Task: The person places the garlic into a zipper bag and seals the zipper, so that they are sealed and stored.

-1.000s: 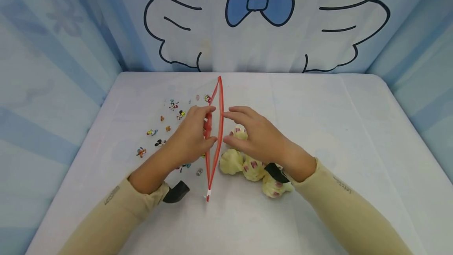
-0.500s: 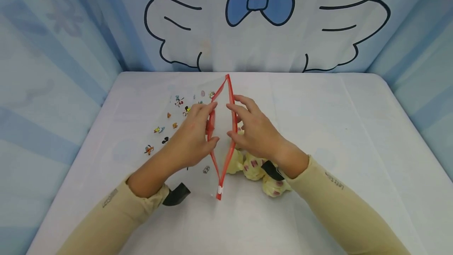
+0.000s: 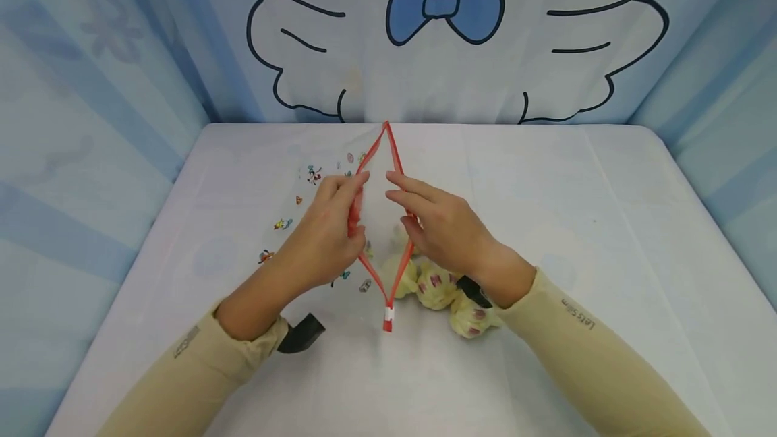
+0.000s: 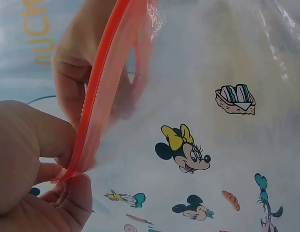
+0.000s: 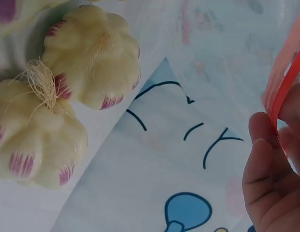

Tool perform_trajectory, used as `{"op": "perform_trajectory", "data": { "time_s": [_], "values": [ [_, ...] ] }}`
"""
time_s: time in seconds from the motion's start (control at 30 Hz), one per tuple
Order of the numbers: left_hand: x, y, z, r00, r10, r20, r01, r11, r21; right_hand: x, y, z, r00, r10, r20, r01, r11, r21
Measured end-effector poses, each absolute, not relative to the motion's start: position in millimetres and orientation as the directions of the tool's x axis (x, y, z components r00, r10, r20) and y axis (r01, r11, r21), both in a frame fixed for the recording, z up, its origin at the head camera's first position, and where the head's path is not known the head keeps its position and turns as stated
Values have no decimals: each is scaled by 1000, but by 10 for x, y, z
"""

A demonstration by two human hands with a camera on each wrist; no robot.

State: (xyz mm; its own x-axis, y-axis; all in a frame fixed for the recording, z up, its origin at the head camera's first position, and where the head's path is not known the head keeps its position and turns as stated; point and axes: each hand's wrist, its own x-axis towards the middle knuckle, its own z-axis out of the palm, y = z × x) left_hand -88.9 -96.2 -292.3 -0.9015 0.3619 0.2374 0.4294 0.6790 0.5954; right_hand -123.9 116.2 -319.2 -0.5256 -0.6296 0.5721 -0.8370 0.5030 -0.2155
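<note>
A clear zip bag with a red zip edge and small cartoon prints stands between the hands, its mouth spread into a diamond. My left hand pinches the left side of the red edge, thumb below and fingers above in the left wrist view. On the opposite side my right hand holds the other edge, which runs between its fingers in the right wrist view. Several garlic bulbs, pale with purple streaks, lie on the table beneath the right hand; two of them show rootlets up close.
A white-covered table spreads under everything. Behind it hangs a pale blue curtain with a bow print, and more curtain closes off both sides. A white slider sits at the near end of the bag's zip.
My right hand has come onto the bag's right edge, and the mouth has gone from a narrow slit to a wide diamond. The bag has shifted slightly right; the garlic stays put.
</note>
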Motion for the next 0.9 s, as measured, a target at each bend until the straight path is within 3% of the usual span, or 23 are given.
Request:
{"op": "perform_trajectory", "data": {
  "time_s": [0.4, 0.63, 0.9],
  "values": [
    [-851, -1042, -2888, -904, 364, 224, 427, 737, 525, -1277, 1227, -3145, -625, -631, 459, -780, 515, -355],
    [-821, -1125, -2823, -872, 329, 363, 477, 740, 474, -1299, 1272, -3174, -628, -655, 421, -777, 551, -303],
    [-805, -1216, -2765, -837, 350, 421, 517, 758, 398, -1303, 1291, -3191, -663, -670, 334, -748, 608, -266]
  ]
}}
